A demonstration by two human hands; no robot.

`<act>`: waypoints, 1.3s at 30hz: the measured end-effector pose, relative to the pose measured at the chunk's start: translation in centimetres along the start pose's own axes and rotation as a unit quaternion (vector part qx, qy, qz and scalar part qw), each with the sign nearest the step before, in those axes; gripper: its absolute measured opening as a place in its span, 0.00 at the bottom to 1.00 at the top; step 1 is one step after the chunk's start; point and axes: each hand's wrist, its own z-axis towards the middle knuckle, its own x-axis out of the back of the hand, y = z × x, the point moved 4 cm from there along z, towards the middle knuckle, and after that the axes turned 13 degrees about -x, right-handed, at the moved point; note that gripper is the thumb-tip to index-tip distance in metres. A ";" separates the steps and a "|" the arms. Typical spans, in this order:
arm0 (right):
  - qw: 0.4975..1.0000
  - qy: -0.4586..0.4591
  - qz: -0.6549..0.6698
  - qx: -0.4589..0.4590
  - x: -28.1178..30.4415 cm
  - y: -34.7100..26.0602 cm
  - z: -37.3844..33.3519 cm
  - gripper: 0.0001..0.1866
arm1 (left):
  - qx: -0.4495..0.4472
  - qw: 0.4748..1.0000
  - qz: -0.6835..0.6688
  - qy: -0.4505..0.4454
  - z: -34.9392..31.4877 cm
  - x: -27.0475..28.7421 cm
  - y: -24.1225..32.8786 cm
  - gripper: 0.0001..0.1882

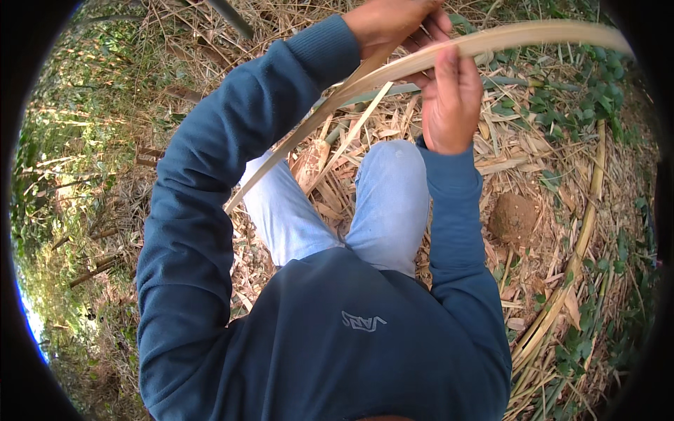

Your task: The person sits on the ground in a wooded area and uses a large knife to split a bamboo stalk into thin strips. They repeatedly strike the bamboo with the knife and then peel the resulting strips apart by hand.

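A long, pale bamboo strip [502, 38] runs across the far side, from beside my left knee out to the upper right, bowed along its length. My right hand [453, 102] grips it, thumb on the near face and fingers behind. Just to the left and farther off, my left hand [393, 24] is bent over the strip with curled fingers. A darker band of the strip rises toward its palm; the fingertips are partly hidden and cut by the top edge. Below the hands, a thin split sliver [361, 126] slants over the ground between my knees.
Dry bamboo shavings and leaves [519, 144] litter the ground. A long yellowish bamboo pole [579, 245] lies along the right side, near green leafy plants [607, 105]. A brown earth mound [514, 219] sits right of my right forearm. Thin undergrowth [84, 175] fills the left.
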 end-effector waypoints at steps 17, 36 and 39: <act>0.971 -0.014 0.233 -0.057 1.9 2.6 -14.0 0.24 | 0.027 0.976 -0.119 0.182 -6.4 -5.0 -5.2 0.18; 0.955 0.103 0.137 -0.240 2.2 -0.4 -20.9 0.21 | 0.025 0.941 -0.132 0.311 -12.7 -5.5 -5.1 0.17; 0.951 0.123 0.146 -0.244 2.3 -0.2 -21.0 0.22 | 0.015 0.939 -0.112 0.326 -13.2 -4.9 -5.2 0.17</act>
